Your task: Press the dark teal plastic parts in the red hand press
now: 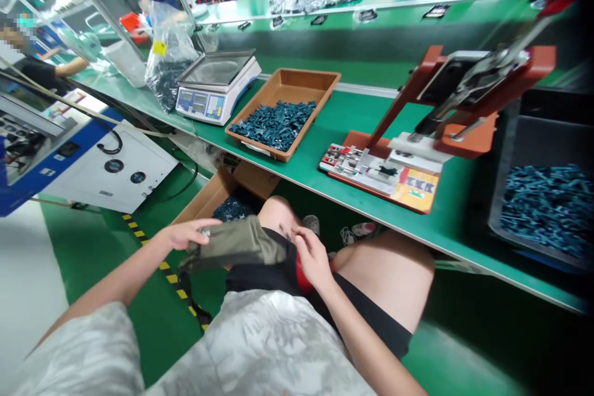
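I am seated and looking down at my lap. An olive-green pouch point(236, 245) lies across my left thigh. My left hand point(188, 234) rests on the pouch's left end, fingers curled over its top edge. My right hand point(310, 255) sits at the pouch's right end, fingers bent at something small that I cannot make out. Both hands are below the green bench point(455, 223), away from the parts on it.
On the bench stand a brown tray point(320, 83) of dark teal parts, a weighing scale point(218, 86), a red toggle press point(464, 99) on its jig, and a dark bin point(542, 136) of parts. A cardboard box point(208, 198) sits under the bench. Another person's arm point(72, 66) shows far left.
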Demonstrator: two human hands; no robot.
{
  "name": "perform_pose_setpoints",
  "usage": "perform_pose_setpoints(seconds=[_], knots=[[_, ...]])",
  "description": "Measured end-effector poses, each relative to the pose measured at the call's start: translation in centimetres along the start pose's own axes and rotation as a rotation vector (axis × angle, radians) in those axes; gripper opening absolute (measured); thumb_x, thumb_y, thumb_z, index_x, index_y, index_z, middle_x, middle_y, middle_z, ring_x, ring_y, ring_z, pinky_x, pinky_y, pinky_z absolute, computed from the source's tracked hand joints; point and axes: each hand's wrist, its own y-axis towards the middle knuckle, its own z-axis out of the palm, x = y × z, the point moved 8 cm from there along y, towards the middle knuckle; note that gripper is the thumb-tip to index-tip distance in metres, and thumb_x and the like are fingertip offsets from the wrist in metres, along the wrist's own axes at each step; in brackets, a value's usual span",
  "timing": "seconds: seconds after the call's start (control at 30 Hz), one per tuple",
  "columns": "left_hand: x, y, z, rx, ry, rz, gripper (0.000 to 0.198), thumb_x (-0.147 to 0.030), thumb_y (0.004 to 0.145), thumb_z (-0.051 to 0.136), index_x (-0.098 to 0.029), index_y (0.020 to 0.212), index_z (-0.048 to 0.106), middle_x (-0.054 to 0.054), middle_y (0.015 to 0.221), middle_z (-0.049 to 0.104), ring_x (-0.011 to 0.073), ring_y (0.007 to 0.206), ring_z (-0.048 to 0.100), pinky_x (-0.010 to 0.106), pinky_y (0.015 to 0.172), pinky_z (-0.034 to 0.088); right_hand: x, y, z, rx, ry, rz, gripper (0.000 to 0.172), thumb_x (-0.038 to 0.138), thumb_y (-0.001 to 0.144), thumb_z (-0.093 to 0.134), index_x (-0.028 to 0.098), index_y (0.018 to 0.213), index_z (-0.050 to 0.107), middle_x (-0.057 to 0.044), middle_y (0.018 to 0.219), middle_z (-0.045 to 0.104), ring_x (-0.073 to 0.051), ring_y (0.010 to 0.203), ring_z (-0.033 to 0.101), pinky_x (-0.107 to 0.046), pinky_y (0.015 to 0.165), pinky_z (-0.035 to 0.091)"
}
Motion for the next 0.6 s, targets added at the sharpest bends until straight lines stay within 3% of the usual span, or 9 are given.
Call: perform_pose_setpoints(seconds=[0.1, 0.2, 0.3, 0.4, 0.6], knots=[[2.1, 0.9, 5.4, 0.148, 0.354, -0.017, 0.067, -0.047, 0.07, 0.083, -0.022, 0.13, 0.066, 0.006, 0.123, 0.072, 0.0288, 0.115, 0.065, 0.038, 0.099, 0.052, -4.5, -1.0, 0.2, 0.052, 0.081, 0.196, 0.058, 0.07, 0.096, 0.043, 0.018, 0.089, 0.07, -0.01, 0.086, 0.074, -0.022, 0.074, 0.067, -0.034, 0.069, 0.056], [3.9, 2.8, 9.1, 0.163, 0.507, 0.028, 0.051, -0.048, 0.078, 0.075, -0.021, 0.121, 0.07, 0.005, 0.119, 0.072, 0.0282, 0.111, 0.065, 0.036, 0.098, 0.05, -7.9, -2.2, 1.2, 0.15, -0.039, 0.279, 0.055, 0.07, 0.093, 0.047, 0.02, 0.081, 0.067, -0.007, 0.08, 0.072, -0.021, 0.069, 0.065, -0.033, 0.065, 0.052], [4.5, 3.5, 9.8, 0.035, 0.68, 0.065, 0.047, -0.047, 0.083, 0.07, -0.021, 0.122, 0.067, 0.007, 0.122, 0.07, 0.0272, 0.109, 0.066, 0.034, 0.094, 0.05, -9.1, -2.5, 2.4, 0.284, -0.178, 0.248, 0.047, 0.061, 0.096, 0.046, 0.022, 0.079, 0.064, -0.006, 0.081, 0.072, -0.022, 0.075, 0.065, -0.032, 0.068, 0.049], [4.2, 2.9, 9.6, -0.107, 0.898, 0.046, 0.049, -0.052, 0.082, 0.07, -0.024, 0.122, 0.064, 0.007, 0.113, 0.073, 0.0286, 0.104, 0.068, 0.032, 0.084, 0.05, -8.9, -2.0, 3.1, 0.346, -0.248, 0.216, 0.043, 0.056, 0.098, 0.043, 0.022, 0.08, 0.062, -0.004, 0.078, 0.07, -0.021, 0.074, 0.064, -0.031, 0.069, 0.046], [4.9, 1.8, 10.8, 0.031, 1.192, -0.053, 0.05, -0.058, 0.079, 0.073, -0.025, 0.116, 0.065, 0.008, 0.089, 0.071, 0.0316, 0.084, 0.07, 0.033, 0.067, 0.048, -9.3, -3.3, 5.4, 0.579, -0.257, 0.24, 0.047, 0.058, 0.096, 0.046, 0.022, 0.065, 0.049, 0.002, 0.058, 0.056, -0.015, 0.056, 0.05, -0.028, 0.057, 0.036]])
